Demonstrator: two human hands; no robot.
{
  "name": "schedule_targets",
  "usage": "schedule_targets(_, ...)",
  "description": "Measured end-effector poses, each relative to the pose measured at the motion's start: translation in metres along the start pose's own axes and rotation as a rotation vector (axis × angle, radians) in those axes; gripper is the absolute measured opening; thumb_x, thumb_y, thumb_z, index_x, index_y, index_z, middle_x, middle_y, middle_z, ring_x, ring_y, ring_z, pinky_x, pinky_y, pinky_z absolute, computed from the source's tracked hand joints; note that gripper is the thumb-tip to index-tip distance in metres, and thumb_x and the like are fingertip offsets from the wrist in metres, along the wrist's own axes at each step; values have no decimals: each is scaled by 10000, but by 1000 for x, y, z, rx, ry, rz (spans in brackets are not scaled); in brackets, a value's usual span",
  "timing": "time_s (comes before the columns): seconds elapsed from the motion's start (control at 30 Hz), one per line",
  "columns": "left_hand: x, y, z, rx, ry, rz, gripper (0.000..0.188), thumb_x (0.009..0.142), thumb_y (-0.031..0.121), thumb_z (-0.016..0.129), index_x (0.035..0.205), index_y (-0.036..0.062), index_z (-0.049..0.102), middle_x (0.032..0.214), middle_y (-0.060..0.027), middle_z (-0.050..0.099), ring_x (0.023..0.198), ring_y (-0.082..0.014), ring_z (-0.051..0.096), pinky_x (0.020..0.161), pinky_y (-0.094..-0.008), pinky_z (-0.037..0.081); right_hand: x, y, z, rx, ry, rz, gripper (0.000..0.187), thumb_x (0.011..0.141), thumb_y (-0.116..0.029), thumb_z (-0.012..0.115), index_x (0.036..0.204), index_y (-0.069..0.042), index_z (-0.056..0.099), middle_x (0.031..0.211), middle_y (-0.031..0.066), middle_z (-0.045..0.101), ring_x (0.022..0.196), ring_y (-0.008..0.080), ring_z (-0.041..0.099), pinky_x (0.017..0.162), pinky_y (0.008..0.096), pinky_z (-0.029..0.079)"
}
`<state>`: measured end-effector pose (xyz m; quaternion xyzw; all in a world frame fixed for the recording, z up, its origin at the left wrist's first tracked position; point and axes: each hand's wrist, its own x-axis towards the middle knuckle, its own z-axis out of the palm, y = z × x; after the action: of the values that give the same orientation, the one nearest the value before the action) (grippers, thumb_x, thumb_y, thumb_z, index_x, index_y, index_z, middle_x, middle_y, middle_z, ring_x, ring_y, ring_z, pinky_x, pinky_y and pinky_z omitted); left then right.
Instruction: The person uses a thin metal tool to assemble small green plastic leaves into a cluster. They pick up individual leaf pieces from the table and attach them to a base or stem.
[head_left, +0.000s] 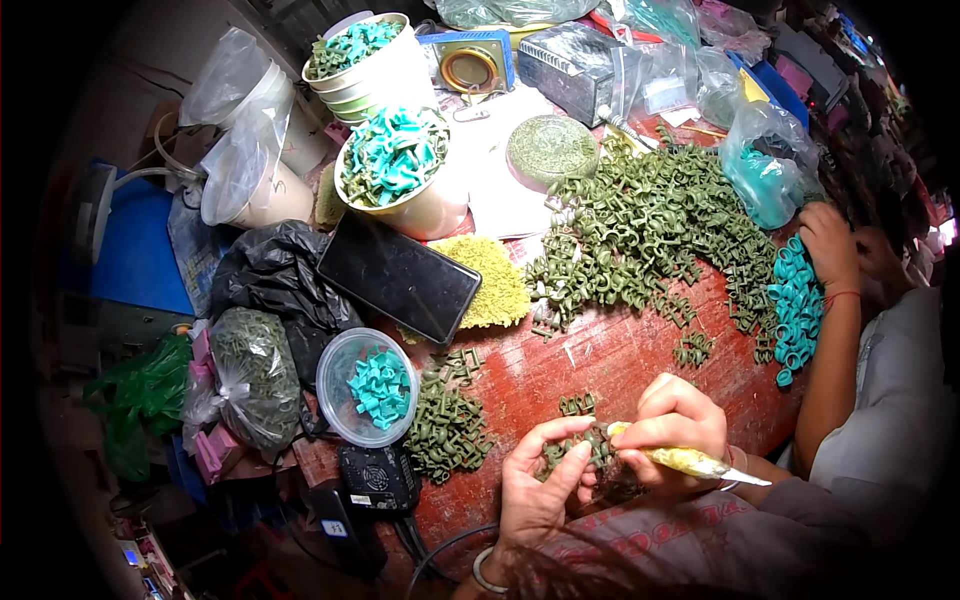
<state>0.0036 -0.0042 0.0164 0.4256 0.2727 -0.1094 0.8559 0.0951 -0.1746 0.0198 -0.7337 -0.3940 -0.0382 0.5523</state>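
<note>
In front of me, my left hand (540, 490) pinches small olive-green ring-like pieces (598, 448) between thumb and fingers. My right hand (685, 428) is closed round a slim tool with a yellow wrapped handle (690, 461) and a pale pointed end aimed right; its other end meets the pieces at the left hand. The working end is too small to make out. Just beyond my fingers lies a short row of green pieces (577, 404). To the left of my left hand sits a loose pile of green pieces (447, 425).
A large green heap (650, 230) covers the far red table (540, 375). At right, another person's hand (828, 245) is beside turquoise rings (795, 310). On the left are a clear tub (330, 395) with turquoise pieces, a black phone (400, 277), a yellow sponge-like pad (495, 285) and a filled cup (425, 210).
</note>
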Motion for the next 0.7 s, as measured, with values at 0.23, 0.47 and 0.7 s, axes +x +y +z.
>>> schedule_targets(0.23, 2, -2, -5, -59, -29, 4, 277, 960, -8, 569, 1235, -41, 570, 925, -102, 649, 684, -97, 589, 530, -215, 494, -1, -1, -1, 8, 11, 29, 161, 789, -69, 747, 943, -53, 702, 807, 43, 543, 663, 172, 520, 584, 303, 434)
schedule_targets(0.47, 1, 1, 0, -68, -4, -22, 272, 962, 0, 576, 1230, -42, 574, 913, -97, 649, 686, -95, 590, 532, -209, 495, 0, -3, -4, 8, -30, 45, 176, 769, -49, 764, 935, -63, 708, 800, 40, 542, 680, 176, 535, 595, 306, 444)
schedule_targets(0.7, 0, 1, 1, 98, 26, 64, 270, 932, -58, 597, 1202, -45, 593, 915, -82, 650, 687, -78, 585, 556, -202, 488, -1, -2, 0, 48, -71, 104, 191, 764, -63, 782, 946, -77, 723, 801, 34, 552, 702, 180, 555, 613, 308, 462)
